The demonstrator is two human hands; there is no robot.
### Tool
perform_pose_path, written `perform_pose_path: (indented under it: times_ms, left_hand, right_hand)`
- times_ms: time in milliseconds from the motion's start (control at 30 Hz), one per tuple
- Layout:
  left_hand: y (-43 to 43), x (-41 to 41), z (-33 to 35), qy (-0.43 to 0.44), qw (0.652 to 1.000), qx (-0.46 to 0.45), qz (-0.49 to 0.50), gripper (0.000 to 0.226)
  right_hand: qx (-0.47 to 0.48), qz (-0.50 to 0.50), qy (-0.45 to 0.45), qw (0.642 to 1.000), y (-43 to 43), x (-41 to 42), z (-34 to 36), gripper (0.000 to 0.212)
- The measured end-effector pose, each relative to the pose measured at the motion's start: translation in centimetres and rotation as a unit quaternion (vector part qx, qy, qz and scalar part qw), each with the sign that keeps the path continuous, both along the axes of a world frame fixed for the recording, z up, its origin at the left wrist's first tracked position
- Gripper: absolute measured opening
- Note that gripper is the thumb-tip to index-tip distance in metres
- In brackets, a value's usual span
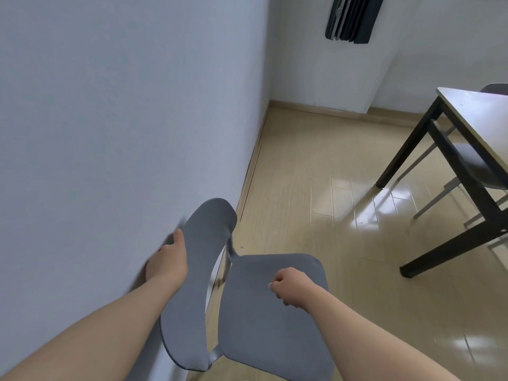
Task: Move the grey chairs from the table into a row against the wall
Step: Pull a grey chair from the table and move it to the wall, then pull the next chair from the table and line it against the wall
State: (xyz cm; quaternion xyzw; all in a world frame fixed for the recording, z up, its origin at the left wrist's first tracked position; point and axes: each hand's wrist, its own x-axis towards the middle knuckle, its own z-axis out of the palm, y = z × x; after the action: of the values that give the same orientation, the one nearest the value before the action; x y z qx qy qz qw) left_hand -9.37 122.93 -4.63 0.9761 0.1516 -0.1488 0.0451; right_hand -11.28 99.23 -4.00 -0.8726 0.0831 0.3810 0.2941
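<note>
A grey chair [264, 312] stands right below me with its curved backrest [192, 270] close to the white wall [123, 119]. My left hand [167, 259] grips the backrest's top edge, its fingers hidden behind the rest on the wall side. Above the seat, my right hand [288, 287] hovers curled into a fist and holds nothing. Another grey chair [472, 163] is tucked under the table [472, 116] at the right. A further grey backrest [494, 88] peeks out behind the table top.
Light wood flooring [316, 174] stretches along the wall to the far corner. The table's black legs [406, 144] stand on the right. A dark slatted unit [351, 17] hangs on the far wall.
</note>
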Motion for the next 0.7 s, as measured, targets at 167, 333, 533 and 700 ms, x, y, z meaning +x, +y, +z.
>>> perform_pose_path:
  times_ms: [167,333,533,700]
  left_hand:
    - [0.2,0.0,0.0,-0.007,0.999,0.033,-0.015,0.053]
    - [-1.1,-0.1,1.5,0.023,0.995,0.089,-0.025,0.051]
    - [-4.7,-0.4,2.9,0.031,0.989,0.098,-0.106,0.038]
    - [-11.8,-0.6,3.5,0.041,0.980,0.014,-0.197,0.029]
  right_hand:
    - [-0.006,-0.005,-0.003,1.000,-0.8,-0.6,0.2,0.013]
    - [-0.017,-0.017,-0.008,1.000,-1.7,-1.3,0.0,0.014]
    - [0.001,-0.035,-0.018,0.999,-2.4,-2.4,0.5,0.013]
    - [0.012,-0.082,-0.035,0.996,-6.2,-4.5,1.6,0.013]
